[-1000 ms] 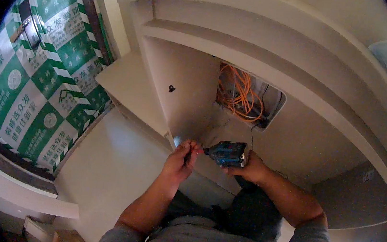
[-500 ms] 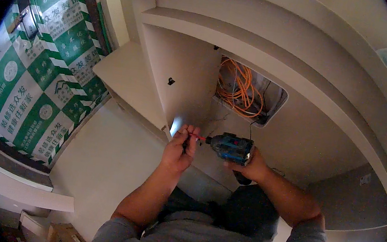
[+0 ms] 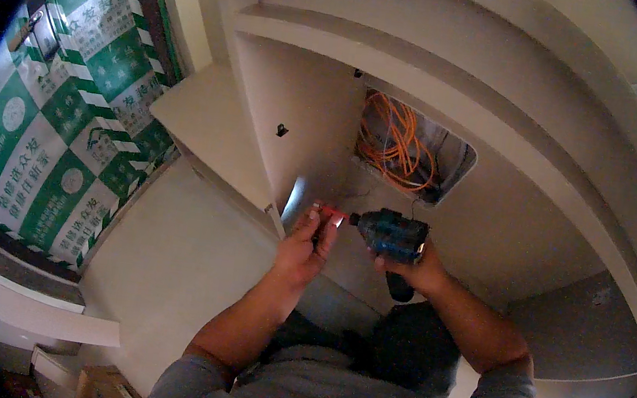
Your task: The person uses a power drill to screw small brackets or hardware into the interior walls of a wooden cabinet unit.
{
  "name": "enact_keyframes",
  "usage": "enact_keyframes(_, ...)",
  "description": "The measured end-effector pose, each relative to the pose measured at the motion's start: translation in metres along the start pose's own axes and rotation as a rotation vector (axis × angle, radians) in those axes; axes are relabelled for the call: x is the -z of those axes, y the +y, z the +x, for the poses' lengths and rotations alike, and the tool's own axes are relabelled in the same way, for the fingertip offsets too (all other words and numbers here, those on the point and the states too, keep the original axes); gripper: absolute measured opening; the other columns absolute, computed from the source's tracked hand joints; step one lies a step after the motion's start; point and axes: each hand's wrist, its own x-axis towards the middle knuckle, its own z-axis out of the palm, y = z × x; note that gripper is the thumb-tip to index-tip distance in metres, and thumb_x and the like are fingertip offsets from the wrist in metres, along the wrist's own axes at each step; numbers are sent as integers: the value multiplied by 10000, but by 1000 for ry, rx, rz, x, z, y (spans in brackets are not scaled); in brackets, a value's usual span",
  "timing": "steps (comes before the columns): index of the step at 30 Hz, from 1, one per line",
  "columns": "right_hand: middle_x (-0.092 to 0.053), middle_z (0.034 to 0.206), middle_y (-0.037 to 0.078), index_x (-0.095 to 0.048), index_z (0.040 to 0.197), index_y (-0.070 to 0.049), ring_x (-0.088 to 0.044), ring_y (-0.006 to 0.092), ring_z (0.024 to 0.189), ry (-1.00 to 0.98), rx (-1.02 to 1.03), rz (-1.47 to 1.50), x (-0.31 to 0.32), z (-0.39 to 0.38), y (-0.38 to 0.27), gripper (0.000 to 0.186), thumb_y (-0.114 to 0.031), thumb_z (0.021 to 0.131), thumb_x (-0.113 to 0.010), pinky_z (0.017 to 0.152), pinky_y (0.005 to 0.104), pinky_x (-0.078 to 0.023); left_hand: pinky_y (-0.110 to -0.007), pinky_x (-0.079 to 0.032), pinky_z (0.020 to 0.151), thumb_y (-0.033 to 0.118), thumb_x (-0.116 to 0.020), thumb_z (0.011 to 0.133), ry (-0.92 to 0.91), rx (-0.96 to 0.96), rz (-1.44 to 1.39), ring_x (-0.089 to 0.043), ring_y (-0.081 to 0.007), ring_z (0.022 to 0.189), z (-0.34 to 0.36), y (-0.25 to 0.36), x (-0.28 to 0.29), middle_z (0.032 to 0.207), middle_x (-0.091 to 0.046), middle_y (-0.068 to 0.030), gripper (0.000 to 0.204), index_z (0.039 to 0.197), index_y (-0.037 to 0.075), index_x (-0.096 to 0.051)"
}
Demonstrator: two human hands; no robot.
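Observation:
My right hand (image 3: 422, 271) is wrapped round the grip of a dark blue and black cordless drill (image 3: 392, 235), its nose pointing left. At that nose is a slim red bit (image 3: 332, 213), which the thumb and fingers of my left hand (image 3: 304, 248) pinch from the left. What else my left fingers may hold is too dark to make out. Both hands are inside a beige cabinet, close to its left side panel (image 3: 284, 87), where a bright patch of light falls.
Coiled orange cables (image 3: 393, 140) fill a rectangular cutout in the cabinet's back. A small black fitting (image 3: 282, 130) sits on the side panel. Shelf edges (image 3: 445, 75) curve overhead. Left stands a door covered in green and white sheeting (image 3: 65, 128); a cardboard box (image 3: 106, 389) lies lower left.
My left hand has moved slightly right and its fingers have opened out a little, showing more of the red bit. The drill has shifted slightly right with my right hand.

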Motion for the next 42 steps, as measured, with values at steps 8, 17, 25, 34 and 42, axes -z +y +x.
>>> enact_keyframes(8, -721, 1086, 61, -615, 1222, -66, -679, 198, 1026, 8, -60, 172, 4, 0, -23, 513, -101, 769, -852, 912, 385, -550, -347, -542, 1012, 149, -528, 1026, 95, -45, 871, -594, -284, 1168, 21, -14, 167, 1176, -620, -155, 271, 1214, -46, -536)
enact_keyframes(17, -714, 1108, 66, -618, 1225, -71, -671, 189, 1041, -114, -130, 142, 10, 4, -13, 556, -137, 738, -876, 952, 386, -528, -320, -593, 913, 211, -505, 1043, 242, 132, 186, -649, -264, 1077, -3, 17, 81, 1087, -658, -139, 265, 1164, -18, -559)
enact_keyframes(25, -687, 1189, 59, -591, 1266, -87, -632, 195, 1120, -127, -88, -45, 11, 0, -4, 650, -204, 710, -905, 1013, 390, -486, -325, -573, 963, 168, -451, 1054, 56, 72, 83, -626, -279, 1136, -4, 30, 51, 1202, -623, -167, 290, 1242, -35, -539)
enact_keyframes(34, -662, 1246, 71, -569, 1298, -90, -610, 213, 1168, -136, -106, -136, 15, 0, 13, 740, -266, 678, -931, 1048, 390, -464, -307, -563, 977, 118, -443, 1053, 124, 28, 104, -603, -239, 1149, -3, 32, 50, 1246, -610, -146, 277, 1271, -36, -520)
enact_keyframes(42, -643, 1279, 88, -565, 1293, -77, -600, 233, 1189, -152, -116, -147, 10, -3, 1, 759, -295, 668, -937, 1068, 393, -452, -269, -607, 860, 189, -508, 1041, 192, 66, -72, -647, -212, 1069, -12, 28, 35, 1140, -664, -109, 266, 1225, 10, -578)
